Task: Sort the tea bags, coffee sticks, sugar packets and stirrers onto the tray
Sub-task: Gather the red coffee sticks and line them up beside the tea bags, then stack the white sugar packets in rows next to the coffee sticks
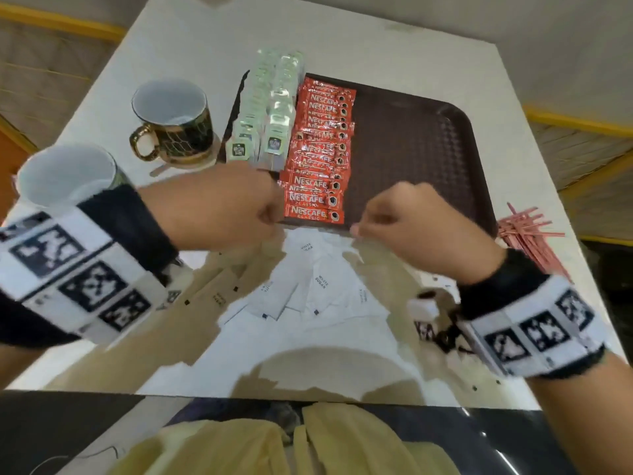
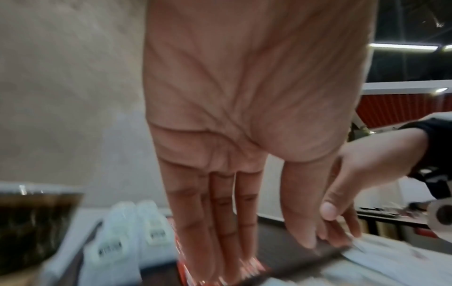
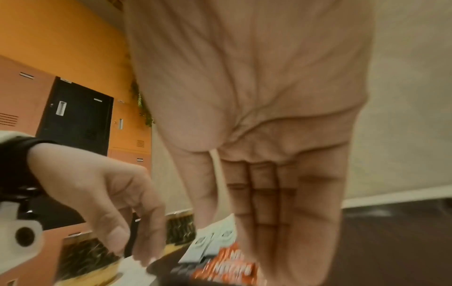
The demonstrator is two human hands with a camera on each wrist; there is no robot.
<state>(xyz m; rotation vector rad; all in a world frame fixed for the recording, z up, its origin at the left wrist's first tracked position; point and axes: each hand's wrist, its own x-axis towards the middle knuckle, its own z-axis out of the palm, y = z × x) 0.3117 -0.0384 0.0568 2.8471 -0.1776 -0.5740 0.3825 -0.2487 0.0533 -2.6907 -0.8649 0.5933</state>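
Note:
A dark brown tray (image 1: 411,149) holds two columns of pale green tea bags (image 1: 270,108) at its left and a column of red coffee sticks (image 1: 318,156) beside them. White sugar packets (image 1: 318,282) lie loose on the table just in front of the tray, with brown sugar packets (image 1: 219,296) to their left. Red stirrers (image 1: 527,234) lie in a heap off the tray's right front corner. My left hand (image 1: 270,219) points straight fingers (image 2: 220,251) down onto the nearest coffee sticks. My right hand (image 1: 358,231) pinches the far edge of a white sugar packet at the tray's front rim.
Two mugs stand left of the tray: a dark gold-handled one (image 1: 174,121) and a white-lined one (image 1: 65,176) close to my left wrist. The tray's right half is bare. The table's front edge (image 1: 308,397) runs close to my body.

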